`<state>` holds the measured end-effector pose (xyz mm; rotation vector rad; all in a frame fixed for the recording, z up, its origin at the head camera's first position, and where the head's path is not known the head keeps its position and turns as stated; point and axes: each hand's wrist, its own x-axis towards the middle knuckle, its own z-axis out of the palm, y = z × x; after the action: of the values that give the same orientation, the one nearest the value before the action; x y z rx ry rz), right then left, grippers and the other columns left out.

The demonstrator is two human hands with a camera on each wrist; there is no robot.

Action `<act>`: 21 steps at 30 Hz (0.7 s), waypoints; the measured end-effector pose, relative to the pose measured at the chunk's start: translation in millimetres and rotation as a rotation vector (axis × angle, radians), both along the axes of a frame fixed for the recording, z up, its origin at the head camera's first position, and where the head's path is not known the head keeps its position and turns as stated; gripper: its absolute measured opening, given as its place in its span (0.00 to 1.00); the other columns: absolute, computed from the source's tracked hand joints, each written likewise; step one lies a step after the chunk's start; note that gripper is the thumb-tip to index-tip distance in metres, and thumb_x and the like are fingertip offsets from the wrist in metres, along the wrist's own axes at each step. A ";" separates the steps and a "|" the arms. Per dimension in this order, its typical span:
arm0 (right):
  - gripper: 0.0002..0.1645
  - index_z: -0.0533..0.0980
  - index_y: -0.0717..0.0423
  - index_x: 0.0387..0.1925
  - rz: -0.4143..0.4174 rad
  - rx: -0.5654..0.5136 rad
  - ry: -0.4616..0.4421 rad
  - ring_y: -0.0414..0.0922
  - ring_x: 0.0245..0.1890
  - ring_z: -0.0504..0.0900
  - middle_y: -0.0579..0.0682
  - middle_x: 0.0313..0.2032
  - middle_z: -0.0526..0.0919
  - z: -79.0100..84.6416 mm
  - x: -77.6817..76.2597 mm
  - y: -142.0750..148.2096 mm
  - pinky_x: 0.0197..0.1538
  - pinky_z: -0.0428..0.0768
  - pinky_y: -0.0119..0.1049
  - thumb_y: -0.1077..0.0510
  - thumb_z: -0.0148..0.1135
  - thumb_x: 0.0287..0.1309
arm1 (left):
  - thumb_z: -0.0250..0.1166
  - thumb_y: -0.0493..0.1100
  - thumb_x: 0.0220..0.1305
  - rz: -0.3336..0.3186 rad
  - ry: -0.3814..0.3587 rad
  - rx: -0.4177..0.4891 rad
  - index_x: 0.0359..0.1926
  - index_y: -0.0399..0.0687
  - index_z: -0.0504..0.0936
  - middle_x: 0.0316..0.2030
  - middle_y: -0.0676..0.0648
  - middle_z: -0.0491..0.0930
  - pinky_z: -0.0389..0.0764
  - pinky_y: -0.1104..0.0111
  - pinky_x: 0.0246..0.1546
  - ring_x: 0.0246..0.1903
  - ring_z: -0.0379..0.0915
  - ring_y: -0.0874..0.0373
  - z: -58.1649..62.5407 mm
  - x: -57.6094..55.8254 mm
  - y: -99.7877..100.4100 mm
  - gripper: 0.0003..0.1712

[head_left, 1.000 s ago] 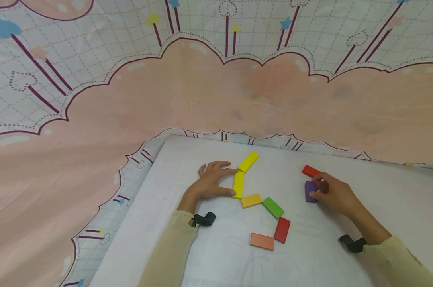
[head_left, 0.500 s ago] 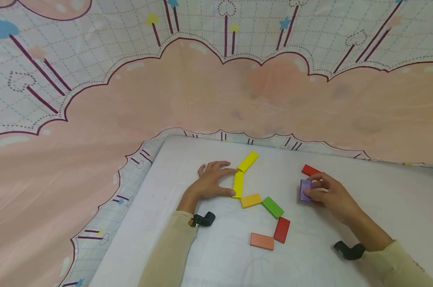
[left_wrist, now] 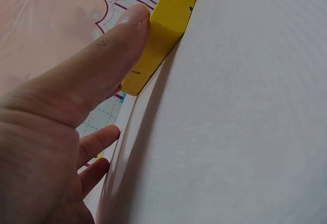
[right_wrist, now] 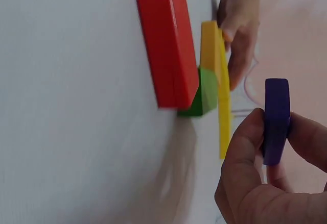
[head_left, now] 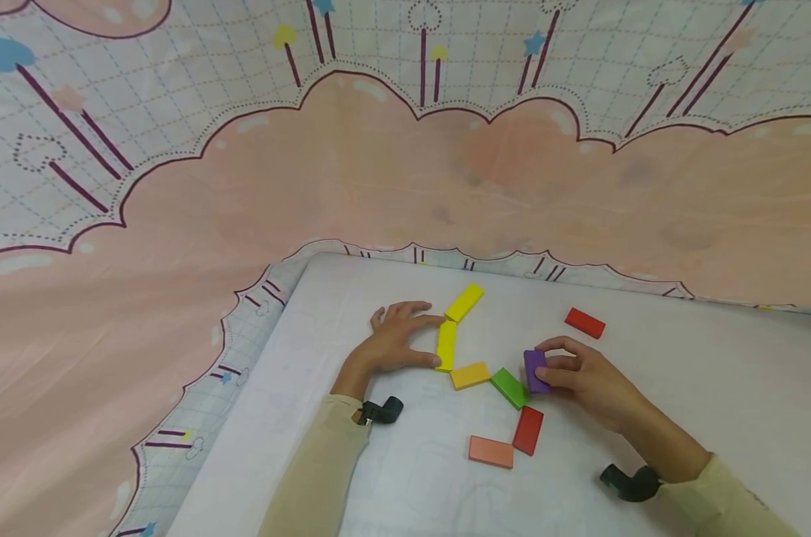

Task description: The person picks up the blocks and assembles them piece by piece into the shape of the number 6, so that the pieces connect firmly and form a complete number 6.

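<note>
My right hand (head_left: 589, 380) pinches a purple block (head_left: 536, 371) between thumb and fingers. In the right wrist view that purple block (right_wrist: 276, 119) is raised off the white surface. It hangs by the right end of the green block (head_left: 509, 388) in the head view. My left hand (head_left: 398, 339) has its thumb and index fingertips against the left side of a yellow block (head_left: 447, 347), with the other fingers spread. The left wrist view shows the thumb touching this yellow block (left_wrist: 162, 35); the index tip is hidden there.
The yellow block belongs to a bent row with another yellow block (head_left: 465, 302), an orange-yellow block (head_left: 470, 376), the green one, a red block (head_left: 529, 430) and a salmon block (head_left: 491, 452). Another red block (head_left: 585, 323) lies apart at the right on the white tabletop (head_left: 392, 492).
My right hand has carried the purple block left, away from the lone red block and over to the green block. The left hand and the row have stayed put.
</note>
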<state>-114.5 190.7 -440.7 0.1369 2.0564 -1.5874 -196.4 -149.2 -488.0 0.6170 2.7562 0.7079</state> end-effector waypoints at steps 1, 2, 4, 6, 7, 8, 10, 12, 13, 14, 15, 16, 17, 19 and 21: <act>0.34 0.65 0.53 0.70 0.004 -0.007 -0.010 0.58 0.64 0.73 0.66 0.66 0.71 0.6 1.1 -3.9 0.57 0.85 0.42 0.53 0.66 0.67 | 0.76 0.66 0.53 0.000 0.001 0.000 0.71 0.74 0.72 0.77 0.54 0.60 0.35 0.34 0.74 0.77 0.48 0.46 0.0 -0.1 0.0 0.44; 0.34 0.65 0.53 0.70 0.006 -0.019 -0.020 0.58 0.64 0.74 0.66 0.66 0.71 1.3 2.2 -7.7 0.57 0.85 0.43 0.54 0.66 0.67 | 0.75 0.66 0.53 0.000 0.001 -0.001 0.71 0.74 0.72 0.77 0.54 0.60 0.35 0.34 0.74 0.77 0.48 0.46 -0.1 -0.2 0.1 0.44; 0.34 0.65 0.53 0.70 0.007 -0.037 -0.041 0.57 0.62 0.75 0.65 0.64 0.72 2.9 4.5 -15.0 0.57 0.85 0.44 0.57 0.66 0.66 | 0.75 0.66 0.53 0.001 0.002 -0.004 0.71 0.74 0.72 0.77 0.54 0.60 0.35 0.34 0.74 0.77 0.48 0.47 -0.6 -0.6 0.1 0.44; 0.34 0.65 0.54 0.70 0.019 -0.050 -0.052 0.56 0.60 0.77 0.64 0.63 0.73 3.5 6.4 -21.5 0.57 0.85 0.44 0.58 0.66 0.66 | 0.75 0.66 0.54 0.000 0.004 -0.007 0.71 0.74 0.72 0.77 0.54 0.60 0.35 0.34 0.74 0.77 0.48 0.47 -0.9 -0.7 0.2 0.44; 0.34 0.66 0.54 0.69 0.023 -0.050 -0.054 0.55 0.59 0.77 0.63 0.62 0.74 3.8 7.6 -24.5 0.56 0.85 0.43 0.58 0.66 0.65 | 0.75 0.66 0.53 0.000 0.003 -0.005 0.71 0.74 0.72 0.77 0.54 0.60 0.35 0.34 0.74 0.77 0.48 0.47 -0.8 -0.5 0.3 0.44; 0.34 0.66 0.54 0.69 0.028 -0.054 -0.057 0.54 0.58 0.77 0.63 0.61 0.74 4.0 8.6 -27.5 0.56 0.85 0.43 0.58 0.66 0.65 | 0.75 0.66 0.53 0.000 0.002 -0.005 0.71 0.74 0.72 0.77 0.54 0.60 0.35 0.34 0.74 0.77 0.48 0.47 -0.9 -0.5 0.4 0.44; 0.34 0.67 0.54 0.68 0.042 -0.057 -0.056 0.53 0.55 0.78 0.61 0.59 0.76 3.6 10.3 -32.9 0.55 0.86 0.43 0.58 0.68 0.64 | 0.75 0.66 0.53 -0.001 0.000 -0.002 0.71 0.74 0.72 0.77 0.54 0.60 0.34 0.34 0.74 0.77 0.48 0.47 -0.6 -0.3 0.9 0.44; 0.34 0.67 0.54 0.68 0.054 -0.068 -0.057 0.52 0.53 0.80 0.61 0.58 0.77 3.2 11.6 -38.0 0.54 0.86 0.43 0.57 0.69 0.63 | 0.75 0.66 0.53 0.000 -0.001 -0.004 0.71 0.74 0.72 0.77 0.54 0.60 0.34 0.34 0.74 0.77 0.48 0.46 -0.6 -0.4 1.4 0.44; 0.34 0.67 0.55 0.67 0.061 -0.069 -0.058 0.52 0.51 0.81 0.60 0.57 0.78 2.8 12.1 -40.6 0.54 0.86 0.44 0.57 0.70 0.63 | 0.75 0.66 0.54 0.001 -0.002 -0.005 0.71 0.74 0.72 0.77 0.54 0.60 0.34 0.34 0.74 0.77 0.47 0.46 -0.6 -0.5 1.7 0.44; 0.34 0.68 0.54 0.66 0.069 -0.071 -0.058 0.52 0.50 0.82 0.60 0.56 0.79 2.3 12.3 -43.2 0.53 0.86 0.44 0.57 0.70 0.62 | 0.75 0.67 0.54 0.002 -0.001 -0.010 0.71 0.74 0.71 0.77 0.54 0.60 0.34 0.34 0.74 0.77 0.47 0.46 -0.7 -0.8 1.9 0.44; 0.33 0.69 0.54 0.66 0.076 -0.070 -0.057 0.52 0.49 0.82 0.59 0.55 0.80 2.0 12.7 -46.0 0.53 0.87 0.44 0.56 0.71 0.62 | 0.75 0.67 0.54 0.003 -0.001 -0.013 0.71 0.75 0.71 0.77 0.54 0.59 0.33 0.34 0.74 0.77 0.47 0.46 -0.7 -0.9 2.0 0.44; 0.33 0.70 0.54 0.65 0.083 -0.069 -0.056 0.52 0.49 0.82 0.59 0.54 0.80 2.1 13.3 -48.9 0.52 0.87 0.44 0.56 0.71 0.61 | 0.75 0.66 0.54 0.005 -0.002 -0.016 0.71 0.75 0.71 0.77 0.54 0.59 0.33 0.34 0.74 0.77 0.47 0.46 -0.8 -1.0 2.1 0.44; 0.32 0.71 0.54 0.64 0.092 -0.059 -0.050 0.51 0.49 0.82 0.58 0.54 0.81 1.8 14.0 -51.8 0.52 0.87 0.43 0.55 0.72 0.61 | 0.75 0.66 0.54 0.007 -0.003 -0.017 0.71 0.75 0.71 0.77 0.54 0.59 0.33 0.34 0.74 0.77 0.47 0.46 -1.0 -1.1 2.0 0.44; 0.30 0.74 0.51 0.62 0.103 -0.022 -0.035 0.50 0.48 0.82 0.56 0.52 0.82 1.5 15.5 -58.1 0.50 0.87 0.42 0.55 0.73 0.59 | 0.75 0.66 0.54 0.009 -0.007 -0.017 0.71 0.75 0.71 0.77 0.54 0.59 0.33 0.34 0.74 0.77 0.47 0.46 -1.0 -1.2 1.8 0.43; 0.28 0.76 0.49 0.60 0.120 0.017 -0.010 0.49 0.47 0.82 0.54 0.50 0.83 1.0 17.4 -64.0 0.49 0.87 0.40 0.55 0.73 0.59 | 0.75 0.66 0.54 0.010 -0.010 -0.013 0.71 0.75 0.71 0.77 0.54 0.60 0.33 0.34 0.74 0.77 0.46 0.46 -0.9 -1.0 1.6 0.43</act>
<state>-97.1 126.7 -439.7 0.0268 2.0318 -1.4937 -197.4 -147.6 -488.9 0.5964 2.7545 0.6924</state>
